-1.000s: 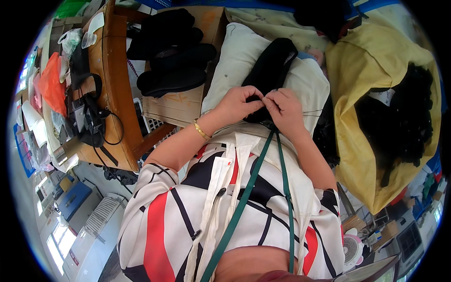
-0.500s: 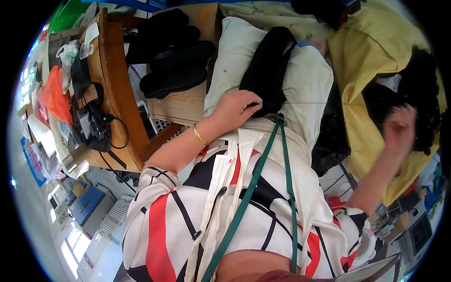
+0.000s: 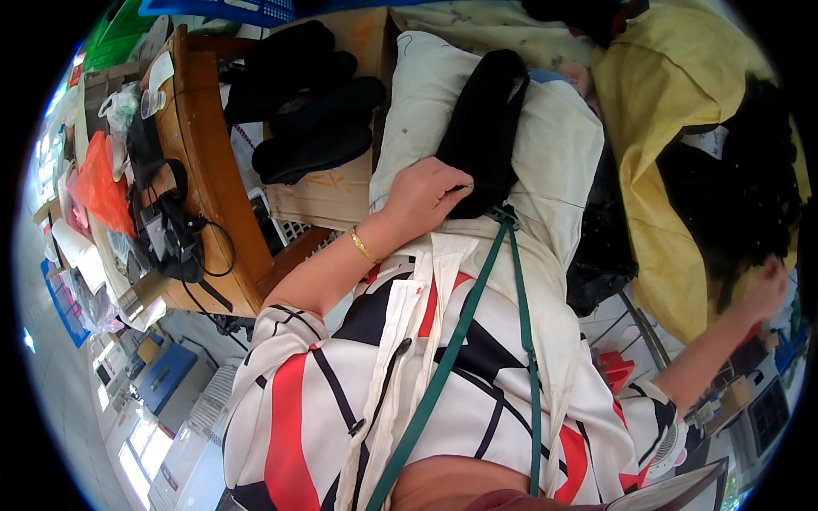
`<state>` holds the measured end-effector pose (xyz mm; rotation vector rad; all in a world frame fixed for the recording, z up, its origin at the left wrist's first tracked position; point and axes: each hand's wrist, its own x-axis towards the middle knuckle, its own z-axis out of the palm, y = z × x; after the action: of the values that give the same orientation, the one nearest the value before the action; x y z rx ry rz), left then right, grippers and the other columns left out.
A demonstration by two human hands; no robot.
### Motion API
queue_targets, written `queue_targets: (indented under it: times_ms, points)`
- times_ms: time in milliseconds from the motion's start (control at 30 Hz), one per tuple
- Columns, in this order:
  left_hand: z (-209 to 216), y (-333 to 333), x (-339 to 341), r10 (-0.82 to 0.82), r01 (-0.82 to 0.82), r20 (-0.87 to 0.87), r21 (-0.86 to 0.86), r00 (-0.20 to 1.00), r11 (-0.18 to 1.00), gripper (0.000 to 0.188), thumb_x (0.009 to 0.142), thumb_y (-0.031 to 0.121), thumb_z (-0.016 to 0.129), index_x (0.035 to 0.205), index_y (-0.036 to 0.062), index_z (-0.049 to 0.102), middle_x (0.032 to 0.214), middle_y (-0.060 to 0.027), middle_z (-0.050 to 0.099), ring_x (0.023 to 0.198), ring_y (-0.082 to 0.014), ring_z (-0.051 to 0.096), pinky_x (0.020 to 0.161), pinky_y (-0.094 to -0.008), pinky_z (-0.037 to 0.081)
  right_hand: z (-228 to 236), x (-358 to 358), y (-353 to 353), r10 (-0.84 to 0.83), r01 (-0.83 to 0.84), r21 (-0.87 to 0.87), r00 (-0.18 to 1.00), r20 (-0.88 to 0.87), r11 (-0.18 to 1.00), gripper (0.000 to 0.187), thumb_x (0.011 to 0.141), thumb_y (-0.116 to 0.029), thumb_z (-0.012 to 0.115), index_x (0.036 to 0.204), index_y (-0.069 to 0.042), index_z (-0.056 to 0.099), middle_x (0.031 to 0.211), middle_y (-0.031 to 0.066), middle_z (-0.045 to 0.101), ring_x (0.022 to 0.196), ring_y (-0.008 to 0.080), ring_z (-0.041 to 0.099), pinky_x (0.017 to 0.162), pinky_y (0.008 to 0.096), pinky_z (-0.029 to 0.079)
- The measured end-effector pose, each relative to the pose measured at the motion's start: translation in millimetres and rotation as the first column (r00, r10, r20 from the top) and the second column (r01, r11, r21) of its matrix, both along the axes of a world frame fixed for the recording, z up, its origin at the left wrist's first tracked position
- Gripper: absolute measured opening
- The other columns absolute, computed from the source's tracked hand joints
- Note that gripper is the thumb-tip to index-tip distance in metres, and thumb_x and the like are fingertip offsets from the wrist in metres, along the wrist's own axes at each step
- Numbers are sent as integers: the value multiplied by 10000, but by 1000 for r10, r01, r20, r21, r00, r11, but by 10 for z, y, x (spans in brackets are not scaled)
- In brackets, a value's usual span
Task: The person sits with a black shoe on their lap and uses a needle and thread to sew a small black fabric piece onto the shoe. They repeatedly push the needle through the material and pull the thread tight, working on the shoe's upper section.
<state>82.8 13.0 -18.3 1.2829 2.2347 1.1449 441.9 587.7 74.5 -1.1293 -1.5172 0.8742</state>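
Note:
A long black cloth shoe lies lengthwise on a pale cushion over my lap. Its near end is pinched between the thumb and fingers of my left hand, which comes from the left with a gold bracelet on the wrist. Out at the far right, my right hand is held away from the shoe, beside the yellow sack. Its fingers look drawn together, though slightly smeared; what they hold is too small to make out. A thin dark thread shows faintly on the cushion, right of the shoe.
Several black shoes are piled on a cardboard box at the left. Next to it stands a wooden chair with a black bag. A yellow sack with black items opens at the right. Green straps hang down my front.
My right hand has moved outward and nearer to me, away from the shoe. The thread that stretched rightward from the shoe no longer shows as a taut line. My left hand keeps its pinch.

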Motion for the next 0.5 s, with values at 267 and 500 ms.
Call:
queue_targets:
  times_ms: [267,500]
  points:
    - [-67,-79,61,-32,40,-95,94,995,995,191,728,9,761,895,66,685,858,-72,692,770,-261,655,663,-345,534,-651,-2302,-3310,905,-640,-736,415,-88,222,145,937,-86,626,1072,-107,676,851,-52,622,635,43,507,580,191,409]
    - [-80,-95,86,-3,25,-147,147,989,989,209,706,6,761,896,55,686,878,-75,694,769,-257,650,661,-336,540,-853,-2507,-3853,963,-850,-498,35,266,169,147,889,-123,623,1030,-111,663,826,114,682,714,309,660,626,367,521]
